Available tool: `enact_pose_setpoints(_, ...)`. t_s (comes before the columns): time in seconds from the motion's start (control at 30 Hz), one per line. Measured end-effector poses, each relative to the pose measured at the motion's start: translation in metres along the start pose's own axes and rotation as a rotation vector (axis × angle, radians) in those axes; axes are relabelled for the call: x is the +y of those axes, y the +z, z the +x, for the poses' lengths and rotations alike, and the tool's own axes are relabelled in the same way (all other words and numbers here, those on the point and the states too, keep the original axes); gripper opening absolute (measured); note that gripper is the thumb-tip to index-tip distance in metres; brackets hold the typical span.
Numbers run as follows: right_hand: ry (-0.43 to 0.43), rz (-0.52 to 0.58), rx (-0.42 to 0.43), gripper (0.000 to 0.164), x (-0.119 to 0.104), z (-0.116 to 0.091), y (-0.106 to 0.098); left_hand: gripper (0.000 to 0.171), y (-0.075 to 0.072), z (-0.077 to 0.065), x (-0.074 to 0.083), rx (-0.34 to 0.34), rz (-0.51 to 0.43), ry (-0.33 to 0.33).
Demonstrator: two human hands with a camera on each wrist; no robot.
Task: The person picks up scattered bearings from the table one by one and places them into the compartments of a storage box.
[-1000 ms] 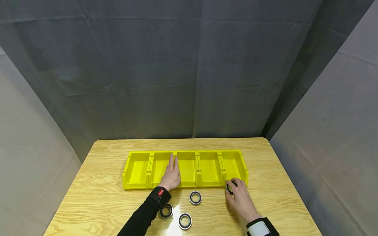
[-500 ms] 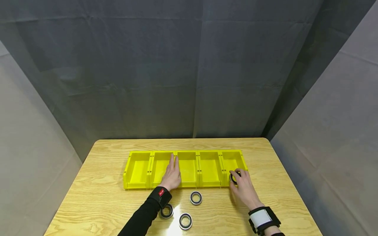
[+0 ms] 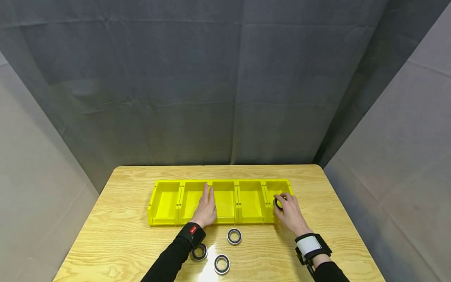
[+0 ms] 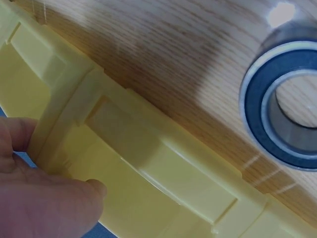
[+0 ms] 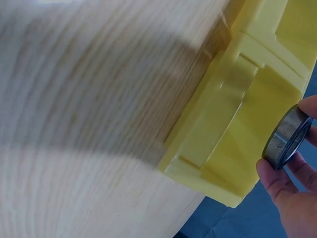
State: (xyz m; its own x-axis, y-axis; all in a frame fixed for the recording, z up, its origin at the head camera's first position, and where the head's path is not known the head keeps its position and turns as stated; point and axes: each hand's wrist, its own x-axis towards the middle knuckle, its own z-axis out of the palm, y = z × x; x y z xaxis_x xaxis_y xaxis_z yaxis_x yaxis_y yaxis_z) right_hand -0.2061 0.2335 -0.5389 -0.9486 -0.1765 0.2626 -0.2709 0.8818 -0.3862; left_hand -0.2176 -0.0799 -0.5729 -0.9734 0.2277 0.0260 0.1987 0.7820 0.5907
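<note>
My right hand (image 3: 291, 215) pinches a bearing (image 5: 288, 137), a thick metal ring with a dark face, between thumb and fingers. It is over the front of the rightmost yellow bin (image 3: 277, 187). In the right wrist view the bearing is tilted, with its outer rim toward the bin. My left hand (image 3: 205, 211) rests at the divider (image 4: 58, 124) between the second and third bins from the left, two fingers extended toward the back. Thumb and a finger lie on either side of that divider in the left wrist view. The bins' row stands on a wooden table (image 3: 116, 227).
Three more bearings lie on the table in front of the bins: one (image 3: 234, 236) near the middle bin, one (image 3: 222, 264) closer to me, and one (image 3: 200, 252) partly beneath the left wrist. Grey curtains (image 3: 176, 98) hang behind and at both sides.
My right hand has carried the bearing forward, from the front edge of the rightmost bin to over its opening. The left hand and the three table bearings have stayed in place.
</note>
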Motion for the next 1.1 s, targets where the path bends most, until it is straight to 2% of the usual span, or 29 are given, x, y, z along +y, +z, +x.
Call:
enact_pose_setpoints(0.17, 0.026, -0.015, -0.036, 0.039, 0.003, 0.012, 0.004, 0.064, 0.001, 0.001, 0.0, 0.0, -0.008, -0.008)
enact_pose_setpoints(0.37, 0.001, -0.034, -0.043, 0.039, 0.005, 0.019, 0.01, 0.066, 0.003, 0.0, -0.001, 0.019, 0.001, -0.002)
enact_pose_setpoints(0.63, 0.071, -0.122, -0.192, 0.042, 0.009, 0.03, 0.023, 0.063, -0.009, -0.005, 0.01, 0.019, -0.043, 0.002)
enact_pose_setpoints(0.8, 0.095, -0.123, -0.254, 0.043, 0.01, 0.034, 0.032, 0.063, -0.009, -0.006, 0.01, 0.01, -0.027, 0.003)
enact_pose_setpoints(1.1, 0.094, -0.076, -0.24, 0.045, 0.019, 0.037, 0.045, 0.064, -0.004, -0.003, 0.006, 0.036, -0.035, 0.015)
